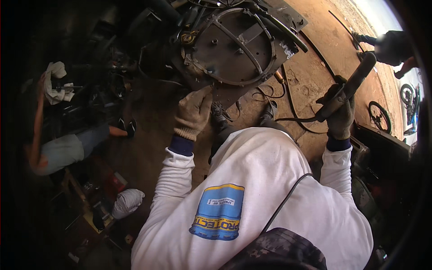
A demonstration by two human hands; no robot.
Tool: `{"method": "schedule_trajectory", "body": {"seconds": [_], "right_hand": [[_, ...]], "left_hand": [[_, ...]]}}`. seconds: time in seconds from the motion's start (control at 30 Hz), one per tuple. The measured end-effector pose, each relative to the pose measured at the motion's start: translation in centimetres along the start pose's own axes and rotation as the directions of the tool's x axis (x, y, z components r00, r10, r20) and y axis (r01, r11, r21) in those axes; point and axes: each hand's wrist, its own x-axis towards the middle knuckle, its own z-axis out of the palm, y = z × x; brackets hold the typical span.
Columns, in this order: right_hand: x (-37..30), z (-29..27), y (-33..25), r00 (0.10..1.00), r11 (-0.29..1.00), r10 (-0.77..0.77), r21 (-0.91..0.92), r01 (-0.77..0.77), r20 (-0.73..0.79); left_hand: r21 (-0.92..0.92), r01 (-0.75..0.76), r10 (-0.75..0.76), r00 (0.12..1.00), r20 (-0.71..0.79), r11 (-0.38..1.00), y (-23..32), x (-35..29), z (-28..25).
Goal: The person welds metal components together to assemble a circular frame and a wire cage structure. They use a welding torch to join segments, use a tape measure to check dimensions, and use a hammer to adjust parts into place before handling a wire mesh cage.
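Observation:
My left hand (194,112), in a knit work glove, is curled closed near the front edge of a dark metal table (229,93). What its fingers hold, if anything, is hidden. Out to the right, my gloved right hand (341,118) is wrapped round a long dark corded tool (345,90). Its rounded end tilts up and away, and a black cable (294,119) leaves its lower end. The tool's exact kind cannot be made out. On the table rests a round metal frame (219,24) with a bar across it. A yellow and black tape measure (188,37) lies beside the frame's left rim.
Cables (291,96) trail over the brown ground near my feet. A copper-coloured cylindrical piece (279,77) is by the table's right edge. One person (67,150) is at the left, another (393,48) at the far right. A bicycle wheel (379,117) is at the right.

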Motion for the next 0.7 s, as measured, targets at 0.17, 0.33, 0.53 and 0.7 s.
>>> {"method": "schedule_trajectory", "body": {"seconds": [0.17,0.33,0.53,0.7], "right_hand": [[2.7,-4.4,-0.2,0.992,0.990,0.122,0.072,-0.123,0.011],[5.7,-7.8,0.7,0.986,0.957,0.151,0.238,-0.165,0.075],[9.8,-8.8,-0.1,0.994,0.990,0.105,0.095,-0.101,-0.032],[16.5,-8.3,-5.2,0.998,0.982,-0.057,-0.183,0.054,-0.011]], "left_hand": [[0.116,-0.036,0.049,0.992,-0.118,0.993,5.8,-0.4,2.9],[0.091,-0.091,0.094,0.995,-0.026,0.992,10.3,-1.3,6.0],[0.045,-0.188,0.187,0.982,0.018,0.981,13.4,1.8,7.8],[-0.009,-0.183,0.183,0.983,-0.016,0.983,13.7,4.4,7.8]]}}
